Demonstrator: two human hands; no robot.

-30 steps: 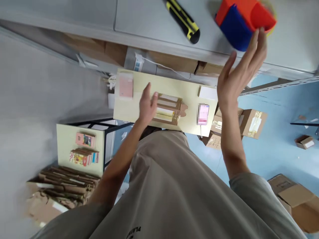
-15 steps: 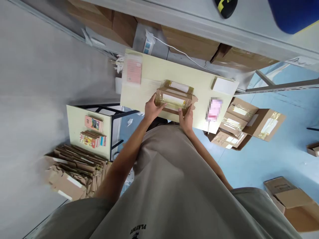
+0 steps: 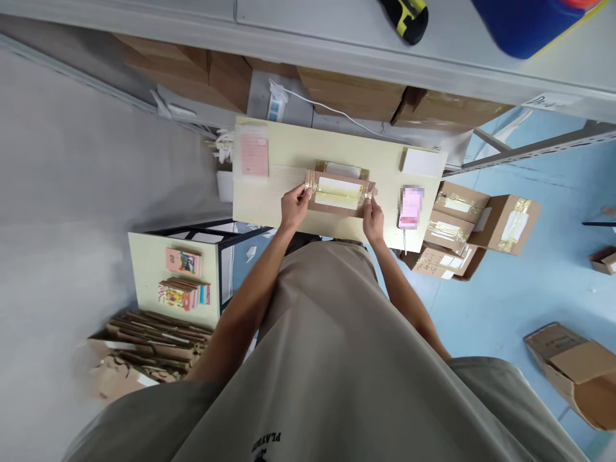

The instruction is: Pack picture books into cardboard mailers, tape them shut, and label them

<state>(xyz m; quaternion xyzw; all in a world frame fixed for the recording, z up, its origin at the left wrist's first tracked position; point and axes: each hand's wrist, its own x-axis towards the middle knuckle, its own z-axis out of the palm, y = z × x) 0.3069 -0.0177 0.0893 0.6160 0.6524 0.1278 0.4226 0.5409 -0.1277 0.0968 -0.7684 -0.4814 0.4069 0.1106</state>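
Observation:
A brown cardboard box (image 3: pixel 332 208) with a white label and shiny clear tape is held level between my two hands, its labelled face turned up toward me. My left hand (image 3: pixel 294 208) grips its left end, and my right hand (image 3: pixel 373 221) has the right end, thumbs on top. Just beyond it, partly covered, lies another taped cardboard piece with a white label (image 3: pixel 342 170); I cannot tell whether the two touch. Both are over the pale yellow table (image 3: pixel 289 144).
A phone (image 3: pixel 410 208) with a cable and a white box (image 3: pixel 423 162) lie on the right. At the left is a pink sheet (image 3: pixel 254 155). Books (image 3: pixel 183 262) sit on a side table. Cartons (image 3: pixel 452 221) stand right; a shelf (image 3: pixel 289 32) with a cutter (image 3: pixel 409 19) crosses beyond.
The box has turned so its labelled face shows more fully. My hands have shifted from its near corners to grip its two ends. The whole view has shifted slightly.

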